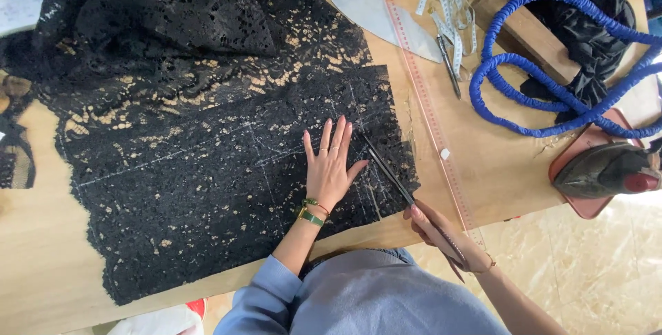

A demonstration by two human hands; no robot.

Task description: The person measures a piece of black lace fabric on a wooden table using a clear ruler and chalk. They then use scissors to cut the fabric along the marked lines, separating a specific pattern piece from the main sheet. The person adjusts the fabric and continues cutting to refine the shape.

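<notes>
Lace [207, 135], black and openwork, lies spread over most of our bench [41, 252], with pale chalk lines ruled across it. Our left hand [331, 166] rests flat on the fabric, fingers together and thumb out, pinning it just beside the cutting line. Our right hand [441, 235] is closed around the handles of the scissors [389, 169], whose slim blades lie along a chalk mark near the right edge of the lace, tips pointing away from us; we cannot tell how far the blades are parted.

We judge the step in hand to be cutting along that marked line, with the cut only begun at the near edge. The next stroke calls for the blades to stay on the chalk and for the flat hand to keep the loose weave from shifting or puckering.

Beyond the scissors a long clear ruler [427, 107] lies on the bare wood, with a tape measure [452, 11] and a blue cord [552, 66] farther off, and an iron [607, 169] on a red tray.
</notes>
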